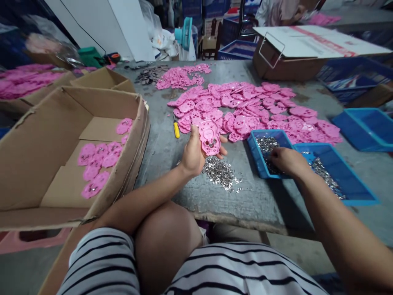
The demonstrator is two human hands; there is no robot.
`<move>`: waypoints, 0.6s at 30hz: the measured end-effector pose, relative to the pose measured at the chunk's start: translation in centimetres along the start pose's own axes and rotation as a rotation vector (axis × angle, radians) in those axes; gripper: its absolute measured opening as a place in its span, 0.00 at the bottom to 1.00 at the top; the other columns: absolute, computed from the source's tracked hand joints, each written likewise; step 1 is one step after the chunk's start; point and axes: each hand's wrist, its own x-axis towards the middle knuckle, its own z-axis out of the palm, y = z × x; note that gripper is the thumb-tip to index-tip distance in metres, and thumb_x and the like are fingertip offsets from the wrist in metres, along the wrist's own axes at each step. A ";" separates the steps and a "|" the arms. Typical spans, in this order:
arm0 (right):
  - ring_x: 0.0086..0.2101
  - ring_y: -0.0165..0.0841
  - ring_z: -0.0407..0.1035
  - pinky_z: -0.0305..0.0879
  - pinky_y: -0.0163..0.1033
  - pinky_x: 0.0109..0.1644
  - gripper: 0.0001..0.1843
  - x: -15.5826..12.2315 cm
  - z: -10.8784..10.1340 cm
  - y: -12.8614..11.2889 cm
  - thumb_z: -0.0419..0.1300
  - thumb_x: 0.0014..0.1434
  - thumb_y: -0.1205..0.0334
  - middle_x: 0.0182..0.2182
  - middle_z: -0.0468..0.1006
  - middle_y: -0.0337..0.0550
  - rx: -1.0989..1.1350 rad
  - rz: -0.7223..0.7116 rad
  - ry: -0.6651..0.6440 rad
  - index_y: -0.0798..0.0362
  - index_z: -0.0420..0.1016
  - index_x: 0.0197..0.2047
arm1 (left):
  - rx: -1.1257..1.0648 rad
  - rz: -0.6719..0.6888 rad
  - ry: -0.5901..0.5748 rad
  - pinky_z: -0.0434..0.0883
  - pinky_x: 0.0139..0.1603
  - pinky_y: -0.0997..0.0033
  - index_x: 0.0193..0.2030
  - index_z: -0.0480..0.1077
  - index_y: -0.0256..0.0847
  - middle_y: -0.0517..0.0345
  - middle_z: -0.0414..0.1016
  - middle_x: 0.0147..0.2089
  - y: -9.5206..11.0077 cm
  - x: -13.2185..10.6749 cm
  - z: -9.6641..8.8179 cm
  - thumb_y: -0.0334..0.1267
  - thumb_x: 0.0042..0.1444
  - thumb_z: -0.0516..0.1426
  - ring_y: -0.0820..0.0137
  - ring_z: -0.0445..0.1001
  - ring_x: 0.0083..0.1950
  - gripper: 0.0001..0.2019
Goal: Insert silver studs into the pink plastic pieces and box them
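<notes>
My left hand (195,153) holds a pink plastic casing (209,137) tilted toward me, with a few small metal pieces in its lower part. Above the table, thumb and fingers grip its edges. Under that hand lies a loose heap of small shiny metal parts (219,172). My right hand (288,162) reaches into the smaller blue tray (260,166), which holds more metal parts (267,143). Its fingertips are down among the parts, closed together, and what they pinch is hidden. A larger blue tray (353,180) with metal pieces stands just right of it.
Pink casings (239,106) are piled across the table's middle. Behind them lie small pink pieces (181,77) and dark pieces (150,74). A yellow-handled tool (176,129) lies left of the pile. The cardboard box (67,184) at left contains several casings. Another person (281,12) sits at the back.
</notes>
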 end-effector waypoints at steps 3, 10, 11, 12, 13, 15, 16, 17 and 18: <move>0.31 0.37 0.70 0.54 0.35 0.29 0.07 -0.2 -0.6 0.1 0.55 0.58 0.65 0.32 0.79 0.49 0.062 0.035 0.044 0.53 0.74 0.33 | 0.018 -0.004 -0.004 0.75 0.26 0.71 0.56 0.63 0.35 0.49 0.77 0.33 0.0 0.0 0.0 0.63 0.62 0.32 0.67 0.78 0.30 0.36; 0.24 0.32 0.63 0.58 0.37 0.32 0.08 -0.8 -1.2 0.2 0.61 0.45 0.72 0.19 0.71 0.38 0.615 0.138 0.202 0.51 0.66 0.21 | 0.086 -0.049 0.001 0.73 0.23 0.72 0.54 0.65 0.36 0.50 0.75 0.29 -0.3 -0.1 0.0 0.67 0.59 0.34 0.66 0.77 0.29 0.38; 0.24 0.32 0.63 0.58 0.38 0.32 0.08 -0.8 -1.2 0.3 0.61 0.45 0.72 0.19 0.71 0.37 0.661 0.118 0.221 0.51 0.68 0.22 | 0.088 -0.051 0.002 0.72 0.22 0.73 0.54 0.65 0.37 0.50 0.75 0.28 -0.3 -0.1 0.0 0.67 0.59 0.35 0.66 0.77 0.29 0.38; 0.23 0.32 0.62 0.58 0.38 0.33 0.07 -0.8 -1.2 0.3 0.61 0.45 0.72 0.18 0.70 0.36 0.685 0.100 0.233 0.51 0.69 0.22 | 0.091 -0.052 0.004 0.72 0.22 0.73 0.54 0.66 0.37 0.50 0.75 0.28 -0.2 -0.2 0.0 0.68 0.58 0.36 0.66 0.77 0.28 0.38; 0.22 0.32 0.61 0.58 0.39 0.32 0.07 -0.9 -1.1 0.4 0.60 0.45 0.71 0.16 0.69 0.36 0.686 0.091 0.233 0.50 0.70 0.22 | 0.095 -0.055 0.009 0.72 0.21 0.73 0.53 0.66 0.37 0.51 0.75 0.28 -0.2 -0.2 0.0 0.68 0.58 0.36 0.66 0.76 0.28 0.38; 0.21 0.32 0.59 0.57 0.39 0.32 0.06 -0.9 -1.1 0.4 0.60 0.47 0.71 0.15 0.68 0.35 0.639 0.080 0.216 0.51 0.72 0.22 | 0.105 -0.061 0.021 0.71 0.21 0.73 0.53 0.66 0.37 0.51 0.75 0.27 -0.1 -0.2 0.1 0.69 0.57 0.36 0.67 0.76 0.27 0.39; 0.21 0.32 0.59 0.56 0.39 0.32 0.06 -0.9 -1.0 0.5 0.61 0.47 0.70 0.15 0.69 0.36 0.605 0.078 0.210 0.51 0.73 0.22 | 0.110 -0.063 0.025 0.71 0.22 0.73 0.53 0.67 0.37 0.51 0.75 0.27 -0.1 -0.2 0.1 0.69 0.57 0.36 0.67 0.76 0.27 0.39; 0.21 0.31 0.59 0.56 0.39 0.32 0.06 -0.9 -1.0 0.5 0.61 0.48 0.70 0.16 0.70 0.36 0.576 0.075 0.210 0.51 0.74 0.23 | 0.114 -0.064 0.029 0.72 0.22 0.73 0.53 0.67 0.37 0.51 0.75 0.28 -0.1 -0.2 0.1 0.69 0.58 0.36 0.67 0.76 0.28 0.39; 0.21 0.31 0.60 0.56 0.38 0.32 0.05 -0.8 -0.9 0.6 0.62 0.48 0.70 0.18 0.72 0.38 0.549 0.074 0.214 0.52 0.75 0.24 | 0.117 -0.065 0.032 0.72 0.22 0.73 0.52 0.67 0.37 0.50 0.75 0.28 0.0 -0.2 0.1 0.68 0.58 0.36 0.67 0.77 0.28 0.38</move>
